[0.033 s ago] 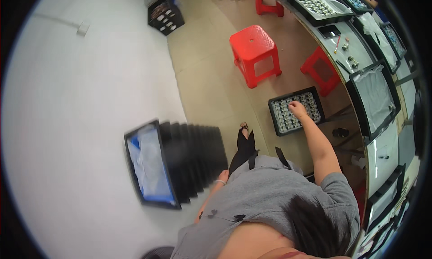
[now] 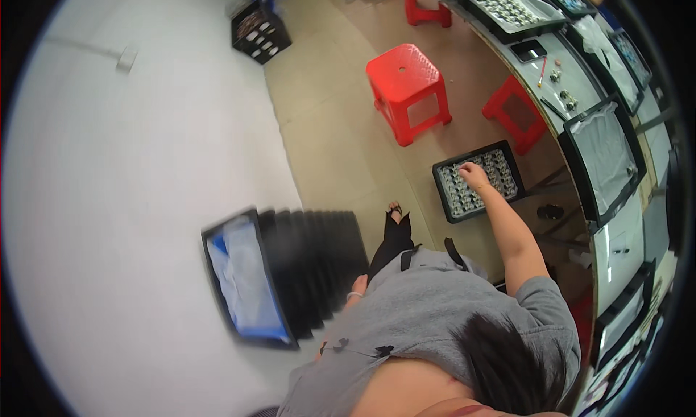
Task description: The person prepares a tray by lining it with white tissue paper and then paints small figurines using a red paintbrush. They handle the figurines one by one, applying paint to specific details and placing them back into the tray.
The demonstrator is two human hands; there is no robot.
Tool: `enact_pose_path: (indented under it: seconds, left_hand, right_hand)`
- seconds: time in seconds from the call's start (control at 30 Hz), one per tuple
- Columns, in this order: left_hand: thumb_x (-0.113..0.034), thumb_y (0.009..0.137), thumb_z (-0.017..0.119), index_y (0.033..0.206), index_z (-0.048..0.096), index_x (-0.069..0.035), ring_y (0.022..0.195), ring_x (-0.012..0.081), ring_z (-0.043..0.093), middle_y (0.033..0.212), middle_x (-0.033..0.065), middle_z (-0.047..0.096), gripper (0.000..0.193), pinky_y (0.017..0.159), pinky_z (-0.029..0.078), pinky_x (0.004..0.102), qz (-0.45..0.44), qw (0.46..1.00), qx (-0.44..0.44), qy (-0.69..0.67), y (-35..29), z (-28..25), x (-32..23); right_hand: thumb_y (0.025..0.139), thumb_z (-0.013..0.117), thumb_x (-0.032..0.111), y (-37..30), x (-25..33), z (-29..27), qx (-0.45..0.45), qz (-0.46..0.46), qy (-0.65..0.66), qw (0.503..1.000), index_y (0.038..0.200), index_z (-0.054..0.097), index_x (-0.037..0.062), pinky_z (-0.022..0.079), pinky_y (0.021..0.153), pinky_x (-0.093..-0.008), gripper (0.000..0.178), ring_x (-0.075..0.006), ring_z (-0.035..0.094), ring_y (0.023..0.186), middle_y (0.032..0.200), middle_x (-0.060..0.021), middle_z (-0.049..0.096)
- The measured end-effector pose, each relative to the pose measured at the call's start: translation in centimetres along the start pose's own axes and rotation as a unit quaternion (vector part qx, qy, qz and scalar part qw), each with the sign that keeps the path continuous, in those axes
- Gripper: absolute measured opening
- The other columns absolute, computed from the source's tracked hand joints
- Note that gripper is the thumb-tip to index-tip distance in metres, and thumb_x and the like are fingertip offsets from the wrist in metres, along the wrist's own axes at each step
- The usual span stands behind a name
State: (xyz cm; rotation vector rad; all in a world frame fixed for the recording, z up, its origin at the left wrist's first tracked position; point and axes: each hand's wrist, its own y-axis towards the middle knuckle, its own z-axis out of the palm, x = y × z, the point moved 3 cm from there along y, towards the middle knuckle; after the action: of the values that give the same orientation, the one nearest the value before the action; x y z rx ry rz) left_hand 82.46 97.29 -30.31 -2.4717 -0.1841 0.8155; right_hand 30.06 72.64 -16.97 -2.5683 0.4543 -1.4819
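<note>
R hand [image 2: 475, 176] stretched down onto parts tray [image 2: 453, 199] (fingers curled).

Obscured and unresolved items

The small parts in the black tray [image 2: 478, 181] are showing too small to identify; the stacked trays [image 2: 312, 268] are appearing blurred.

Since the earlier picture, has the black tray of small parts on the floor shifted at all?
No. The black tray of small parts lies in the same spot beside the red plastic stool, right hand on it.

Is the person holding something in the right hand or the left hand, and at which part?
The right hand rests on the small parts in the black tray; whether it grips one cannot be told. The left hand, by the tall tray stack, seems empty.
</note>
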Motion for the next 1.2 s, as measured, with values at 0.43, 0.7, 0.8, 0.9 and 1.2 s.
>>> enact_pose_path:
  seconds: [0.43, 0.7, 0.8, 0.9, 1.2]
  left_hand:
    - [-0.022, 0.086, 0.049, 0.102, 0.054, -0.005, 0.065, 0.0135, 0.058, 0.079, 0.0061, 0.061, 0.024, 0.05, 0.044, 0.0241, -0.103, 0.99, 0.092, 0.018, 45.7, -29.9, -24.2]
    - [-0.03, 0.081, 0.056, 0.113, 0.052, -0.005, 0.086, 0.0245, 0.06, 0.095, 0.0133, 0.061, 0.04, 0.075, 0.048, 0.0327, 0.033, 0.961, 0.24, 0.132, 53.3, -30.6, -37.7]
    - [-0.038, 0.075, 0.061, 0.119, 0.05, -0.007, 0.094, 0.0292, 0.058, 0.103, 0.0183, 0.059, 0.054, 0.084, 0.045, 0.0367, 0.093, 0.839, 0.349, 0.407, 57.0, -30.2, -38.5]
    - [-0.036, 0.074, 0.061, 0.121, 0.047, -0.007, 0.105, 0.0304, 0.053, 0.112, 0.0202, 0.055, 0.057, 0.089, 0.041, 0.0382, 0.113, 0.842, 0.306, 0.43, 59.5, -29.5, -50.7]
    - [-0.013, 0.074, 0.059, 0.112, 0.05, -0.007, 0.101, 0.0303, 0.05, 0.107, 0.0148, 0.053, 0.039, 0.089, 0.04, 0.0376, 0.605, 0.762, 0.079, 0.216, 66.0, -27.4, -91.3]
  right_hand:
    - [0.069, 0.053, 0.028, -2.7, -13.0, 3.9, -0.013, 0.412, -0.085, 0.907, 0.078, 0.066, 0.0056, 0.047, 0.074, -0.0393, 0.027, -0.0341, 0.059, 0.085, 0.089, -0.0179, 0.062]
    - [0.073, 0.052, 0.03, 15.1, -2.6, -5.8, -0.107, 0.4, 0.07, 0.907, 0.093, 0.062, 0.0067, 0.045, 0.075, -0.0387, 0.032, -0.0319, 0.059, 0.087, 0.092, -0.0178, 0.061]
    - [0.079, 0.056, 0.022, 20.8, 4.2, -10.3, -0.25, 0.201, 0.134, 0.938, 0.093, 0.06, 0.004, 0.046, 0.071, -0.0304, 0.023, -0.0211, 0.061, 0.08, 0.085, -0.0116, 0.063]
    - [0.082, 0.054, 0.012, 20.8, 8.2, -12.6, -0.303, 0.144, 0.236, 0.912, 0.096, 0.058, 0.0017, 0.045, 0.068, -0.0254, 0.018, -0.013, 0.059, 0.078, 0.083, -0.0076, 0.062]
    - [0.08, 0.056, 0.01, 18.5, -2.1, -2.9, -0.418, 0.339, 0.324, 0.778, 0.091, 0.059, -0.0001, 0.044, 0.059, -0.0237, 0.015, -0.0103, 0.054, 0.065, 0.076, -0.004, 0.061]
